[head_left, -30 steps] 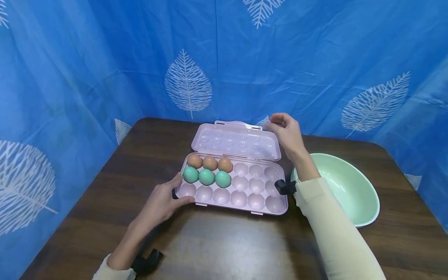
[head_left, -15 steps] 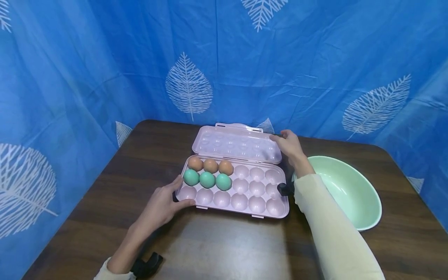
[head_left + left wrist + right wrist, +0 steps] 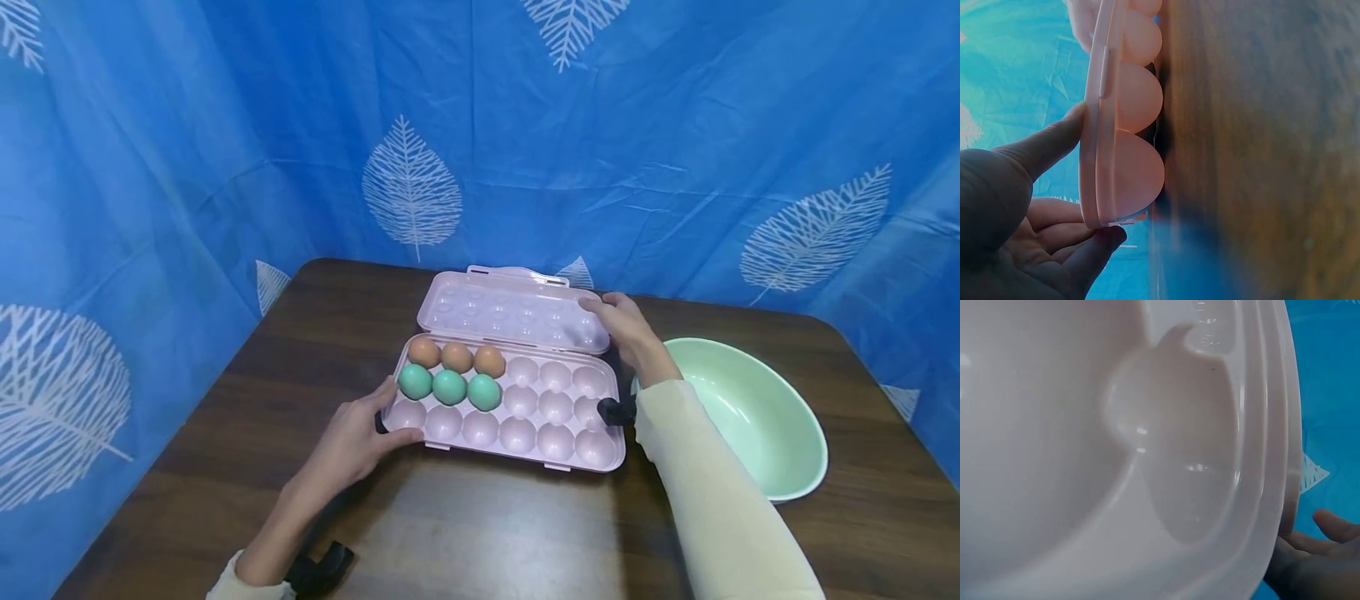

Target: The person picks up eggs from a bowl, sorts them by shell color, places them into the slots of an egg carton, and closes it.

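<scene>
A pale pink plastic egg tray (image 3: 517, 433) lies on the table with its lid (image 3: 517, 321) folded back behind it. Three brown eggs (image 3: 457, 357) sit in the back row at the left, and three green eggs (image 3: 449, 387) in the middle row. My left hand (image 3: 352, 437) grips the tray's front left corner, thumb on the front rim and fingers round the side, as the left wrist view also shows. At the lid's right edge, my right hand (image 3: 626, 329) holds the rim between thumb and fingers, partly hidden in the right wrist view.
A light green bowl (image 3: 757, 425) stands right of the tray, partly behind my right forearm. The dark wooden table (image 3: 480, 533) ends at the back against a blue curtain (image 3: 525, 150) with white leaf prints.
My right hand has come down from above the lid's right back corner onto its edge. My left hand stays on the tray, and the eggs have not moved.
</scene>
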